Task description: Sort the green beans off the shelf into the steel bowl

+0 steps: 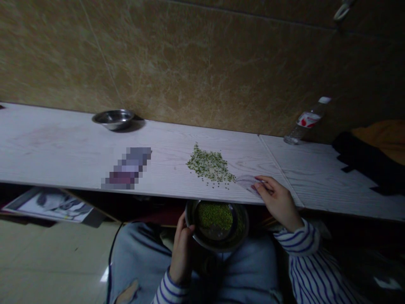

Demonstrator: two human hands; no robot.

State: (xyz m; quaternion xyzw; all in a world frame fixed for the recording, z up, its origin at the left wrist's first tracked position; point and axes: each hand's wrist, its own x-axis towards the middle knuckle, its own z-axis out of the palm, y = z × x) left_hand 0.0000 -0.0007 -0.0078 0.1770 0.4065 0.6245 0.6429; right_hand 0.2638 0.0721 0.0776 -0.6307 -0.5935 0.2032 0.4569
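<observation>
Background: I am facing a white wood-grain counter [53,143], while brown marbled wall tiles [202,63] are rising behind it and glossy beige floor tiles [47,261] are showing below it.

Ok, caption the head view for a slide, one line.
Left hand holds a steel bowl of green seeds; right hand rests on plastic beside a seed pile.

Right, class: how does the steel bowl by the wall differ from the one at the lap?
The bowl by the wall stands on the white wood-grain shelf; the bowl at the lap is gripped at its rim by the left hand. The lap bowl holds green grains; the wall bowl shows none from here. Both are round, shiny metal.
</observation>
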